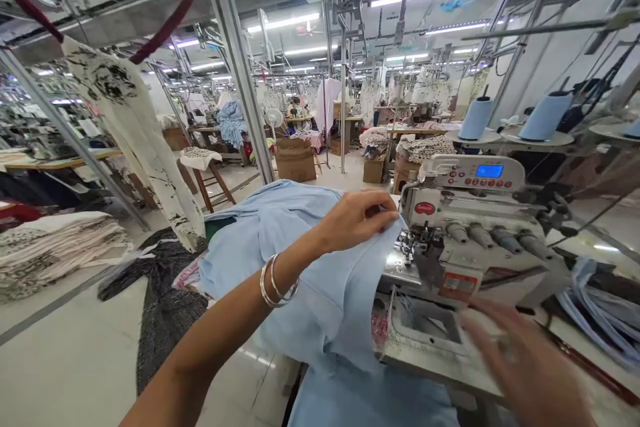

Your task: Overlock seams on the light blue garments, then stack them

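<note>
My left hand [361,217] pinches the edge of a light blue fabric piece [285,227] just left of the machine's presser foot. The cloth spreads over the work surface and hangs down past the front edge. An overlock sewing machine [470,213] with a lit blue display stands to the right, its needle area [411,248] close to my left fingertips. Smeared by motion, my right hand [520,353] is in front of the machine at the lower right. Whether those fingers hold anything cannot be made out.
Light blue thread cones [545,115] stand behind the machine. Blue fabric strips [600,313] lie at its right, near a dark red slender tool [595,363]. A metal post [243,73] rises ahead. Stacked printed fabric [60,253] sits at the left, beside a hanging printed garment [135,127].
</note>
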Available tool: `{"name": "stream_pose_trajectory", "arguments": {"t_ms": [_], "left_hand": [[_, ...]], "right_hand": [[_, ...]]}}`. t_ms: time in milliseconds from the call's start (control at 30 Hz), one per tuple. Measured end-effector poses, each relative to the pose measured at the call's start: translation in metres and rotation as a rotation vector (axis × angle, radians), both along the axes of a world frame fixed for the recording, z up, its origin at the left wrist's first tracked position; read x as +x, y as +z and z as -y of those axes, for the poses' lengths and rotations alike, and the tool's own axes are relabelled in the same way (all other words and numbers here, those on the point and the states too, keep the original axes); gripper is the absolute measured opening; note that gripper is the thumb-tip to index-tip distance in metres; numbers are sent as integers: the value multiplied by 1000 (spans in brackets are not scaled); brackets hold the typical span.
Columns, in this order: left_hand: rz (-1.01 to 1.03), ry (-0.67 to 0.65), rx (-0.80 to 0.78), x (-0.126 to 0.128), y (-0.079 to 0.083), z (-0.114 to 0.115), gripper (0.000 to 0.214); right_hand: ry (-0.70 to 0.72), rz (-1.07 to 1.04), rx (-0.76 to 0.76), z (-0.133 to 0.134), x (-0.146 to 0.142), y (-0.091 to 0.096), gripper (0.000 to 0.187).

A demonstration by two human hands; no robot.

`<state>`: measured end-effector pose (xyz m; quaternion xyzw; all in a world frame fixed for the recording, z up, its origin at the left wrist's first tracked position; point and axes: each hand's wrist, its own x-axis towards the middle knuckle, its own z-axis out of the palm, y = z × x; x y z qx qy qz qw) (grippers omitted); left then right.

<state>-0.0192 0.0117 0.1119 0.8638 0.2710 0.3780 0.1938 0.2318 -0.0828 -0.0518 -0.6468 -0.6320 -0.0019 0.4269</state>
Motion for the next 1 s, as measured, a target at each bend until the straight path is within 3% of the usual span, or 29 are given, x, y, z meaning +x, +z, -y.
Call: {"name": "stream_pose_trajectory", "arguments": {"t_ms": [100,200,267,300,400,500,600,867,933,1000], "left_hand": [[39,4,18,-1,22,-15,12],[40,85,21,-3,45,-52,11],[12,227,80,-5,46,-71,5],[-25,313,121,-6,39,-73,10],[-240,485,151,-2,-10,-48,27],[-467,361,-1,1,-70,-4,18],[-532,264,29,2,-103,7,30],[-564,229,61,27,-108,-71,32],[-529,231,68,28,-109,-80,31],[-492,223,55,22,-108,-82,32]], "right_hand": [[526,-300,-245,6,-93,7,54],[642,-575,-470,4,-135,8,44],[585,-731,-530,-1,-134,6,46],[550,-794,-531,-3,-127,3,47],[448,-917,-480,-11,-104,-4,43],[409,-951,-442,-18,-90,-9,42],[394,-943,-413,-26,-84,-9,41],[53,-799,-182,-49,-53,12,44],[-111,-642,-114,-44,-53,14,43],[-148,-496,-152,-32,-63,9,44]]}}
